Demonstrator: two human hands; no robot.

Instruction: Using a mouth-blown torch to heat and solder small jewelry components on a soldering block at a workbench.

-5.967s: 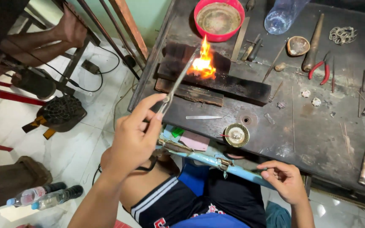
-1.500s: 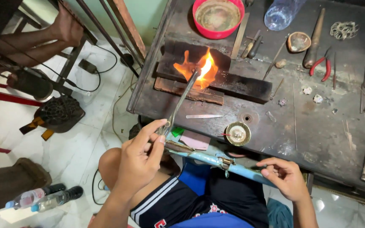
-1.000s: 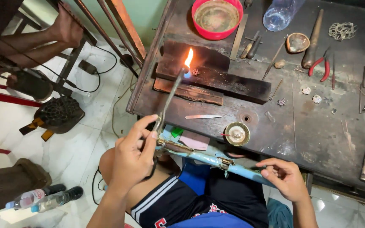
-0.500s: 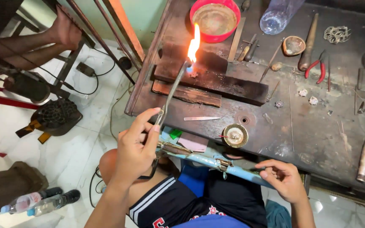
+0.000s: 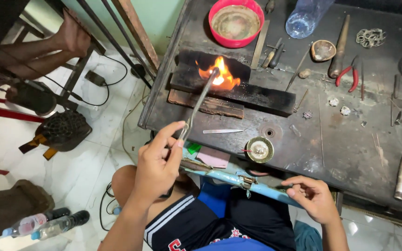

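Since half a second ago the flame has dropped from a tall tongue to a low orange spread on the charred black block (image 5: 231, 90), suggesting heating continues, as the left hand (image 5: 157, 169) grasps the slim metal blowtorch (image 5: 200, 103), its long axis pointing far-right from the bench's near-left edge, while the right hand (image 5: 315, 197) pinches something I cannot make out.

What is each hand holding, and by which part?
The left hand pinches the torch at its near end, with the flame at the far tip. The right hand rests at the bench edge; whether it holds anything cannot be told.
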